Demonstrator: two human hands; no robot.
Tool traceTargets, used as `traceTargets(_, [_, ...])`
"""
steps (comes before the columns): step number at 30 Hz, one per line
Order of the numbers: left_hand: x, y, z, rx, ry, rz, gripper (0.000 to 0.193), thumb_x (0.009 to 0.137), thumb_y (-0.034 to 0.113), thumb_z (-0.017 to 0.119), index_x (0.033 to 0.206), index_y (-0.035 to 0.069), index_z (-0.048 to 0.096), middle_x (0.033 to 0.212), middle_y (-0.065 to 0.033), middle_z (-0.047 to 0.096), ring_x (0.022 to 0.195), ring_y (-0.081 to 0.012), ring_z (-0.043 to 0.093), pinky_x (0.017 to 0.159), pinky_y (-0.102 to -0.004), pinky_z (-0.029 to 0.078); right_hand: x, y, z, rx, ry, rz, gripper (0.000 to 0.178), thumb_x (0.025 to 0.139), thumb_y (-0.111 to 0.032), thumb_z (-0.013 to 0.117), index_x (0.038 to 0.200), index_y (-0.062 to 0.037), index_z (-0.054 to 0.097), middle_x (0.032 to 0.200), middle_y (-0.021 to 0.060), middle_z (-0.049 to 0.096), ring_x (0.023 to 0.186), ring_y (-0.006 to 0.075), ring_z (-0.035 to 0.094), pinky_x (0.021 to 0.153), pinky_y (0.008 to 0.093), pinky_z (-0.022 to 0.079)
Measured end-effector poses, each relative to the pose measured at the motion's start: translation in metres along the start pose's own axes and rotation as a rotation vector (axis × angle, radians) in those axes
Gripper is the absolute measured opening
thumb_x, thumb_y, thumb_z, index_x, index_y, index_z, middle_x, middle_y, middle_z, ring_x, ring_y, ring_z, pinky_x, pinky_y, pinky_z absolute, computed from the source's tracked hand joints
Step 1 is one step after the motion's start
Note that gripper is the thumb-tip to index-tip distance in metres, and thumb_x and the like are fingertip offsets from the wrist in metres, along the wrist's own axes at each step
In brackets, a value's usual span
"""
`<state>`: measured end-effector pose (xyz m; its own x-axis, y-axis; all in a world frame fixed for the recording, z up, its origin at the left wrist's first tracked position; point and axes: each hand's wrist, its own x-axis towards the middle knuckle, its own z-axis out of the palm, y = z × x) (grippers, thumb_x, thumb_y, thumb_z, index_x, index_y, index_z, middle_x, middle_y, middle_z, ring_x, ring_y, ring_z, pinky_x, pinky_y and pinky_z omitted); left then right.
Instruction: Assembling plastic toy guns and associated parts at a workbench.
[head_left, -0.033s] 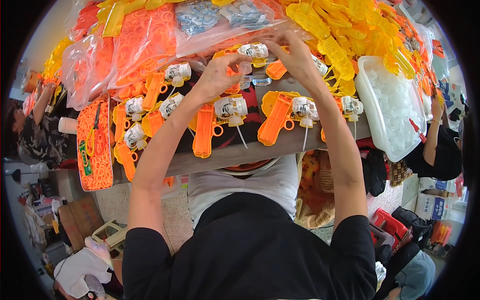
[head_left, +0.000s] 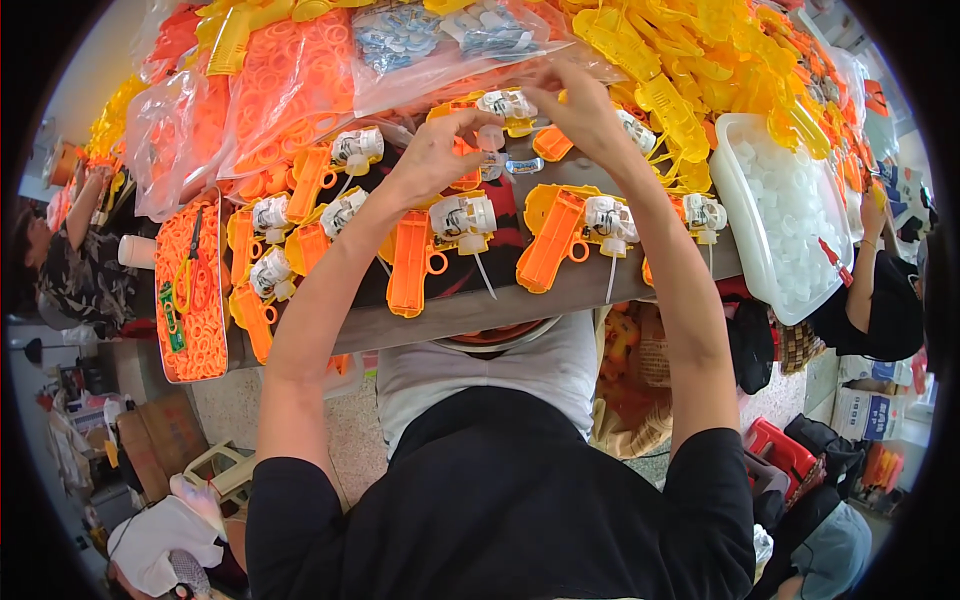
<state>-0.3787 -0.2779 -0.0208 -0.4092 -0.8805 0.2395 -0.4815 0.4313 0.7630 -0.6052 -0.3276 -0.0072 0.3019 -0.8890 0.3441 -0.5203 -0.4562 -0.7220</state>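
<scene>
Both my hands work at a half-assembled toy gun (head_left: 507, 101) with a white mechanism in a yellow shell, at the far side of the table. The fingertips of my left hand (head_left: 437, 158) close round a small translucent cap (head_left: 490, 138) just below that mechanism. My right hand (head_left: 583, 112) is bent over the gun's right end, fingers curled; what its fingertips hold is hidden. Beside the left hand lies a small clear piece with a blue label (head_left: 524, 166). Nearer me are two more toy guns, one on the left (head_left: 406, 262) and one on the right (head_left: 552, 240), orange handles towards me.
More guns lie left (head_left: 270, 270) and right (head_left: 705, 215). A tray of orange rings (head_left: 206, 345) holds scissors; a white tub (head_left: 730, 215) holds translucent caps. Bags of orange parts (head_left: 290, 95) and yellow shells (head_left: 690, 60) pile up behind. Other people sit at both sides.
My right fingertips have shifted slightly left and down towards the white mechanism. My left hand stays nearly in place.
</scene>
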Motion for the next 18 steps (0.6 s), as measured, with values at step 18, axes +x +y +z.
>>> traceTargets(18, [-0.004, -0.016, -0.024, -0.403, 0.054, -0.247, 0.034, 0.091, 0.020, 0.072, 0.120, 0.004, 0.068, 0.108, -0.0036, 0.071, 0.101, -0.0118, 0.066, 0.092, -0.0283, 0.050, 0.037, 0.020, 0.040, -0.431, -0.133, -0.068, 0.048, 0.073, -0.029, 0.079, 0.110, -0.0005, 0.071, 0.109, 0.0219, 0.069, 0.105, 0.0380, 0.063, 0.093, 0.0455, 0.048])
